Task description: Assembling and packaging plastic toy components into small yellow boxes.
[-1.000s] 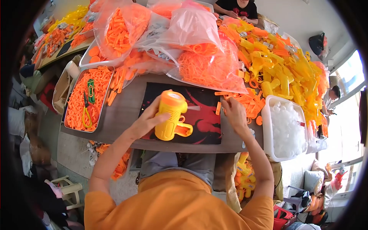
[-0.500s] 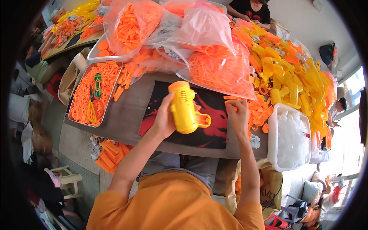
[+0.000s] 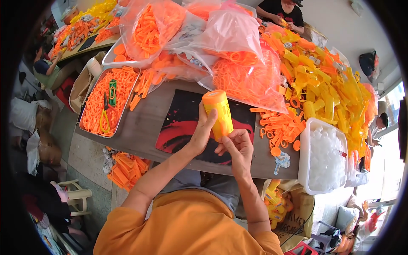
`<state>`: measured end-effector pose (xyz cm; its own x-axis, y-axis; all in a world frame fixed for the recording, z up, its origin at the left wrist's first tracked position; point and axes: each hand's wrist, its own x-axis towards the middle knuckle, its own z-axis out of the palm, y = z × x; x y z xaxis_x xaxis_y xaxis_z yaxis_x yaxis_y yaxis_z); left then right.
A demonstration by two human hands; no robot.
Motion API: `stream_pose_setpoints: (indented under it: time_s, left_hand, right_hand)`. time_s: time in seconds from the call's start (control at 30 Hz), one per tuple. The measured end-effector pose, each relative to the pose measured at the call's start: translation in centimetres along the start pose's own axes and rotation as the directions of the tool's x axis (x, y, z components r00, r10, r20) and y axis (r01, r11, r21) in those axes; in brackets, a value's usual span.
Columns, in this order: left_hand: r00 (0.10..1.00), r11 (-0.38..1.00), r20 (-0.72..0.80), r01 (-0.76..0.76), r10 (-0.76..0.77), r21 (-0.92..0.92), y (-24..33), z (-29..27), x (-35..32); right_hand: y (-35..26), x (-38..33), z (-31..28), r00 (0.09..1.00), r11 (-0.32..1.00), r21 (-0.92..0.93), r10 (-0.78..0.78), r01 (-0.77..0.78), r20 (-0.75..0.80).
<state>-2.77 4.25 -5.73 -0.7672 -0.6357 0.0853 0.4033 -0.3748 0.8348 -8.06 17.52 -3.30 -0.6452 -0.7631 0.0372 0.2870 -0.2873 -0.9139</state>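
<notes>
A yellow plastic cylinder point(image 3: 222, 121) with an orange cap at its upper end stands tilted over the dark mat. My left hand point(image 3: 205, 128) is wrapped round it from the left. At its lower right end is my right hand point(image 3: 239, 146), fingers curled together and thumb against the cylinder. Any small part between those fingers is hidden. Beneath both hands lies the black mat point(image 3: 187, 112) with a red pattern. To the right of the mat are loose orange plastic parts point(image 3: 278, 127), among them strips, rings and discs.
On the left, a tray of orange parts point(image 3: 95, 104) holds yellow-handled cutters point(image 3: 104, 117). Filled plastic bags point(image 3: 242, 76) crowd the back. Yellow parts point(image 3: 327, 85) are heaped at right, behind a white bin point(image 3: 302, 170) of clear pieces. A co-worker point(image 3: 280, 17) sits across the table.
My right hand has come from the loose orange parts to the cylinder's lower end. My left hand has shifted right and turned the cylinder, so its side handle no longer shows.
</notes>
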Motion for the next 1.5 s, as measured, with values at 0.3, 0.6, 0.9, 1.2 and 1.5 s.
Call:
stream_pose_setpoints:
  time_s: [0.3,0.6,0.9,1.2,1.5]
  left_hand:
    - [0.998,0.977,-0.035,-0.041,0.049,0.211,1.5,0.4,-1.2]
    - [0.997,0.995,-0.072,-0.022,0.029,0.092,1.8,0.9,-1.9]
    - [0.984,0.995,-0.146,-0.099,0.100,0.020,1.8,1.3,-1.5]
    - [0.995,0.978,-0.021,0.089,-0.094,-0.186,2.7,1.7,-1.1]
    - [0.653,-0.280,0.708,-0.651,0.268,0.706,4.8,-2.0,-2.0]
  right_hand:
    - [-2.5,-0.7,0.9,0.995,0.665,-0.744,-0.010,-0.069,-0.102]
    - [2.2,1.0,1.0,0.952,0.675,-0.705,-0.306,0.217,0.001]
    - [2.9,2.1,0.1,0.942,0.699,-0.651,-0.327,0.297,0.078]
    - [0.5,1.9,-0.5,0.957,0.747,-0.633,-0.287,0.202,-0.033]
    - [-5.5,3.8,-3.5,0.961,0.709,-0.670,-0.043,0.223,0.274]
